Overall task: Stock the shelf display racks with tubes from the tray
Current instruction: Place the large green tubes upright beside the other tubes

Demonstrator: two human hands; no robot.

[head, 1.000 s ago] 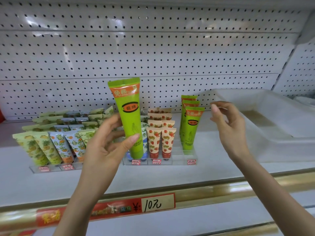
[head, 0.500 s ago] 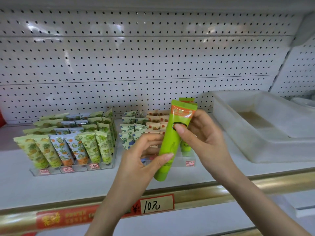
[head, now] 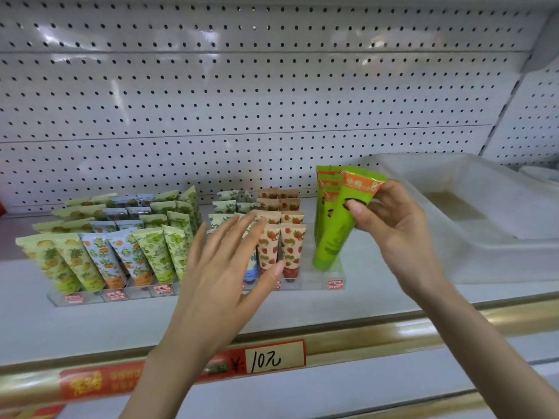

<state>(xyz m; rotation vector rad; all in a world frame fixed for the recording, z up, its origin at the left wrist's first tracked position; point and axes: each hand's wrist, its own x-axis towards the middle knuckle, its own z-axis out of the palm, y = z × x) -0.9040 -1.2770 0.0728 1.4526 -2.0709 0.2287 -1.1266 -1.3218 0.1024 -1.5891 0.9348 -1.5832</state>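
Note:
My right hand [head: 396,234] pinches a bright green tube with an orange top band [head: 338,225], tilted, its cap end down at the front right slot of the clear middle display rack [head: 320,282]. Behind it stand other green tubes [head: 325,189] in the same column. My left hand [head: 223,267] hovers in front of that rack, fingers straight and spread, holding nothing and hiding some blue-patterned tubes. Strawberry-print tubes [head: 281,246] fill the columns to the left of the green ones. The white tray [head: 484,246] sits on the shelf at the right; its visible floor holds no tubes.
A second clear rack [head: 90,297] on the left holds several pineapple, orange and green-fruit tubes [head: 121,255]. White pegboard [head: 272,101] backs the shelf. A gold shelf-edge strip carries a red and white price label [head: 272,358].
The green tube passed from my left hand to my right and went down to the rack's right column. My left hand let go and opened out in front of the rack.

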